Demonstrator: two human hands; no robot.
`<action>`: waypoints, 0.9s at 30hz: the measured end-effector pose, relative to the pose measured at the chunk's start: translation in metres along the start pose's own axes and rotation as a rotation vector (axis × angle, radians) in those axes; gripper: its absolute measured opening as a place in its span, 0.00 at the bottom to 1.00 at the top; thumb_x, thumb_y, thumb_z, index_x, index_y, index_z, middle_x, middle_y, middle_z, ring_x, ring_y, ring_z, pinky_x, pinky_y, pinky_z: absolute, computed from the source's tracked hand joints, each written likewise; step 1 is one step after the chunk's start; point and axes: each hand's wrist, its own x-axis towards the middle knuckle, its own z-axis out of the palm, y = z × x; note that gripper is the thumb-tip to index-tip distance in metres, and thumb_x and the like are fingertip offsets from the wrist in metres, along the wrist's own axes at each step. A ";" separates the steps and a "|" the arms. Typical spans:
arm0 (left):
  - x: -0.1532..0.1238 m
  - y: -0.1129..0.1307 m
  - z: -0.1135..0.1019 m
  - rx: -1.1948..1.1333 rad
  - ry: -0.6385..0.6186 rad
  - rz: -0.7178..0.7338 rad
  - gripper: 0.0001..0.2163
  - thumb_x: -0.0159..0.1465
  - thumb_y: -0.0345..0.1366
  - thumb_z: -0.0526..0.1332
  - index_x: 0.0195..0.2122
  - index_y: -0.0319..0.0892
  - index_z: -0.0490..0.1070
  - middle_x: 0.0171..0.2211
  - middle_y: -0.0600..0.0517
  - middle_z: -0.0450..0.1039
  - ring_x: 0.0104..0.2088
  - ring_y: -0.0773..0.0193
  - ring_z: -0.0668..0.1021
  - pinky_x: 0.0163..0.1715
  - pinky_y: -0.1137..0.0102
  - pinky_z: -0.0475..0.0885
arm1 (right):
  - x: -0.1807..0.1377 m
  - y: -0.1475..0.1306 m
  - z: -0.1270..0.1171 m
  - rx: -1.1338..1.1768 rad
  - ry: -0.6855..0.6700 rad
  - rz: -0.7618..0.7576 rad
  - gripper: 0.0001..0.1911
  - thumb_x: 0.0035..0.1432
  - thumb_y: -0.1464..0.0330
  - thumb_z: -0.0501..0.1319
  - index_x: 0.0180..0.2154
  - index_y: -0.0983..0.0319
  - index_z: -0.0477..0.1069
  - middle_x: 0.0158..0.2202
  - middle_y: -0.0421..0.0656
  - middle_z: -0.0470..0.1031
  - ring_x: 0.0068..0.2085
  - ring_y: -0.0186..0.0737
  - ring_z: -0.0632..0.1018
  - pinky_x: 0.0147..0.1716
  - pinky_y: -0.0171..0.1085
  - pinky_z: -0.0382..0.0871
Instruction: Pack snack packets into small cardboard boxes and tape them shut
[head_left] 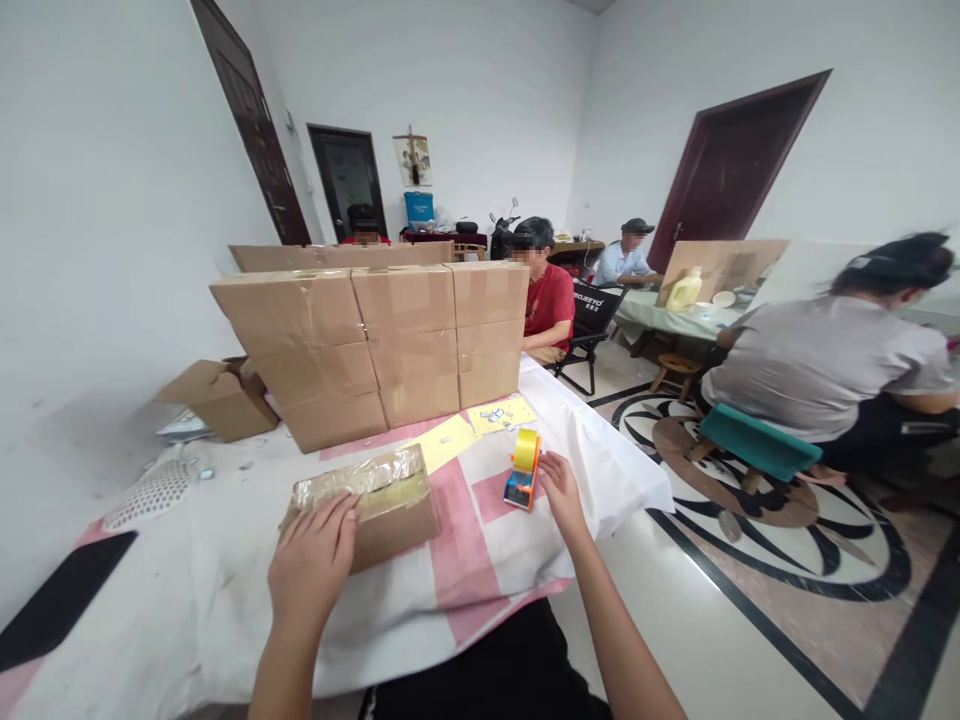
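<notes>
A small cardboard box (394, 530) lies on the cloth-covered table in front of me, with shiny clear tape over its top. My left hand (319, 545) rests flat on the box's left end, fingers extended. To the right stands a tape dispenser (523, 470), orange and blue, carrying a yellow roll of tape. Right beside the dispenser's orange edge is my right hand (559, 485), its fingers loosely bent and not wrapped round it. Whether the fingertips touch the dispenser is hard to tell.
A wall of stacked cardboard boxes (375, 350) stands at the table's back. Yellow paper sheets (442, 440) lie before it. At left are an open carton (229, 400), a white perforated item (150, 495) and a black flat panel (64, 600). Several people sit at nearby tables.
</notes>
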 end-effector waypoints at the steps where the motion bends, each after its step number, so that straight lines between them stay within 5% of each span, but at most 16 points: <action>1: 0.000 -0.001 0.000 -0.003 -0.002 -0.009 0.20 0.69 0.45 0.50 0.49 0.48 0.79 0.49 0.48 0.82 0.52 0.48 0.79 0.58 0.52 0.66 | 0.006 0.000 0.006 0.028 -0.002 0.011 0.30 0.53 0.51 0.69 0.51 0.60 0.66 0.54 0.54 0.76 0.56 0.53 0.78 0.58 0.54 0.70; 5: 0.000 -0.003 0.002 0.004 -0.013 -0.031 0.19 0.68 0.45 0.50 0.49 0.49 0.79 0.50 0.48 0.82 0.51 0.47 0.80 0.59 0.51 0.65 | 0.029 0.002 0.026 0.117 -0.083 0.097 0.34 0.52 0.49 0.69 0.54 0.58 0.60 0.44 0.48 0.81 0.43 0.51 0.84 0.44 0.51 0.78; 8: -0.001 -0.005 0.003 -0.007 -0.013 -0.028 0.18 0.68 0.45 0.52 0.49 0.50 0.79 0.50 0.49 0.82 0.52 0.47 0.79 0.59 0.51 0.65 | 0.036 0.011 0.030 0.017 -0.093 0.102 0.31 0.53 0.46 0.67 0.49 0.59 0.66 0.36 0.45 0.82 0.37 0.51 0.84 0.37 0.47 0.78; 11: -0.003 -0.007 0.003 -0.007 0.000 -0.009 0.17 0.68 0.44 0.53 0.50 0.52 0.78 0.51 0.50 0.81 0.52 0.48 0.79 0.60 0.52 0.64 | 0.036 0.022 0.029 -0.051 -0.107 0.093 0.26 0.57 0.44 0.63 0.40 0.60 0.73 0.36 0.48 0.82 0.37 0.53 0.82 0.37 0.47 0.77; 19: -0.001 0.004 -0.005 0.026 0.096 0.051 0.16 0.68 0.43 0.53 0.50 0.51 0.77 0.48 0.48 0.82 0.55 0.46 0.78 0.60 0.50 0.63 | 0.025 0.029 0.031 -0.072 -0.189 0.058 0.25 0.61 0.43 0.58 0.43 0.56 0.74 0.41 0.47 0.82 0.42 0.55 0.82 0.44 0.53 0.77; 24: -0.014 0.039 0.010 -0.162 0.266 0.052 0.09 0.65 0.37 0.59 0.43 0.48 0.77 0.42 0.46 0.82 0.49 0.48 0.80 0.58 0.51 0.67 | 0.012 0.012 0.041 0.041 -0.252 0.087 0.24 0.60 0.46 0.59 0.45 0.58 0.74 0.38 0.46 0.82 0.40 0.52 0.83 0.44 0.51 0.78; 27: -0.031 0.081 0.038 -0.358 0.160 -0.012 0.08 0.65 0.38 0.58 0.41 0.48 0.77 0.39 0.45 0.80 0.44 0.50 0.80 0.52 0.54 0.72 | -0.002 0.001 0.057 0.143 -0.302 0.099 0.25 0.61 0.46 0.58 0.44 0.59 0.74 0.34 0.45 0.81 0.36 0.49 0.82 0.41 0.47 0.78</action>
